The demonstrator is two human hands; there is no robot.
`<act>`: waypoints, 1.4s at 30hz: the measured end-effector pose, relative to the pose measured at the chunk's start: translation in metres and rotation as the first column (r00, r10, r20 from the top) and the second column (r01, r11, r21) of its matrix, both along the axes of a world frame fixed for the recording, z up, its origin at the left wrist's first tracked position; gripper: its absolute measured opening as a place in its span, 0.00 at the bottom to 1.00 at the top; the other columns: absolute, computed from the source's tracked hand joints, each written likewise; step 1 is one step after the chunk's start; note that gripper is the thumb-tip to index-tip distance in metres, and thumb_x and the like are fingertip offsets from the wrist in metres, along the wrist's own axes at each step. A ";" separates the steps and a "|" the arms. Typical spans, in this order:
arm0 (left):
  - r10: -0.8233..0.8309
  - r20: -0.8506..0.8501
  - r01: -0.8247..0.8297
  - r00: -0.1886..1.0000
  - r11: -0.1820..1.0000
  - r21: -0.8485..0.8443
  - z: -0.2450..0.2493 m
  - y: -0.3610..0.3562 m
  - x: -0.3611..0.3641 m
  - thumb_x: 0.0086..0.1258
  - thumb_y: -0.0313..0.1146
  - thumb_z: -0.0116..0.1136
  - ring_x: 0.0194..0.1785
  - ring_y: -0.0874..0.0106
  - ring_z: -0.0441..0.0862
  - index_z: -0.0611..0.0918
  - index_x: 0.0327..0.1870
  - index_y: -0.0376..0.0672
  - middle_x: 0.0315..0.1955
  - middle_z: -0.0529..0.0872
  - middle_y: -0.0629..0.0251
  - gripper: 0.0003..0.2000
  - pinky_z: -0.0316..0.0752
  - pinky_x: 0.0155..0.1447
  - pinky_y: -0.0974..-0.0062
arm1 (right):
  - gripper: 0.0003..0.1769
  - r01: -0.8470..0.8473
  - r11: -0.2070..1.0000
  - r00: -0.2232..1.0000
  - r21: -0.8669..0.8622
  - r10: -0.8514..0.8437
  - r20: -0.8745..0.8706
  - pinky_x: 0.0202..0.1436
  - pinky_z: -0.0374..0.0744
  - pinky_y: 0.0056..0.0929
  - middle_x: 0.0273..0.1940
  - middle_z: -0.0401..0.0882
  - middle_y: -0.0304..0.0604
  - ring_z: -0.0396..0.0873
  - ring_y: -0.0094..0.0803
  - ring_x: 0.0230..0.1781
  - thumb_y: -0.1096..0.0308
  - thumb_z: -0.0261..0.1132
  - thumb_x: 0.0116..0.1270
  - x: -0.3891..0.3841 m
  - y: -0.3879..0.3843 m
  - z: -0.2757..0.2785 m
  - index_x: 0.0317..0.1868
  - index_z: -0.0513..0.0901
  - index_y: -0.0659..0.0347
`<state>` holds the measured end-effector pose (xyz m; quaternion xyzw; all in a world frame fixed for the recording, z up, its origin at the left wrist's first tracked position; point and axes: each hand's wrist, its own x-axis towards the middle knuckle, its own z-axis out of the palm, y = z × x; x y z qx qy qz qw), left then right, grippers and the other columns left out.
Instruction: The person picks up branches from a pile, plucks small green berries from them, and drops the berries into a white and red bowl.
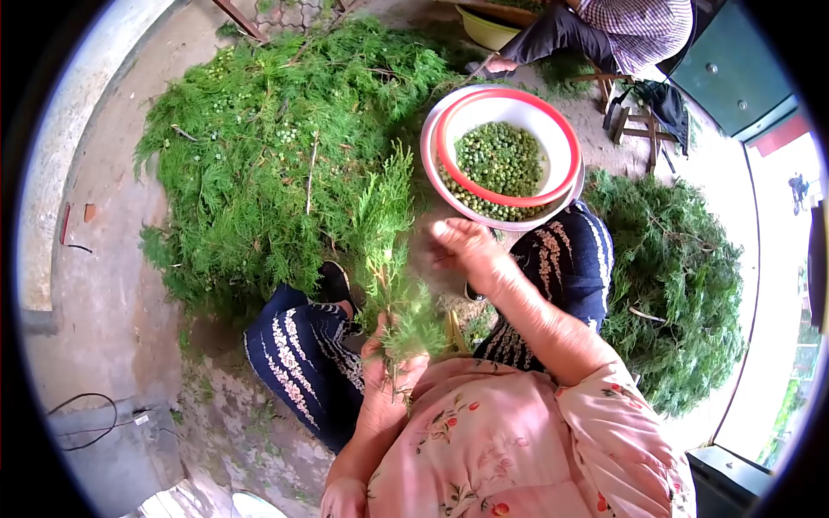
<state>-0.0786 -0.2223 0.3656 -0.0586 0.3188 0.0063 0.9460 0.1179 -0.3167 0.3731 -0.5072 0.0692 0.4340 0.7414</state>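
Fingers of left hand (pixel 389 384) grip a sprig (pixel 387 226) — right hand (pixel 468 248) beside bowl (pixel 567 129).

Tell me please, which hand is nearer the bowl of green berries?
Right. The right hand is just below the bowl; the left hand is farther back, holding a green sprig.

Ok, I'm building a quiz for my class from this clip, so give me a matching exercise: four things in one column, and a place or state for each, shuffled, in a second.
Things:
1. left hand
2. right hand
3. red-rimmed bowl
4. person in a checked shirt

Places or states:
A. filled with small green berries
B. at the top of the view, beyond the bowl
C. gripping a leafy sprig
D. stretched out just below the bowl's near rim

Pairs: 1-C, 2-D, 3-A, 4-B.
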 end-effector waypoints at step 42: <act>0.087 0.019 -0.089 0.996 0.969 0.230 0.012 0.008 0.009 0.68 0.36 0.53 0.20 0.78 0.72 0.76 0.42 0.38 0.24 0.79 0.67 0.10 0.69 0.21 0.81 | 0.11 -0.538 0.841 0.595 -0.056 0.426 0.682 0.45 0.74 0.25 0.38 0.76 0.39 0.74 0.28 0.39 0.70 0.63 0.62 -0.061 0.007 -0.003 0.45 0.76 0.62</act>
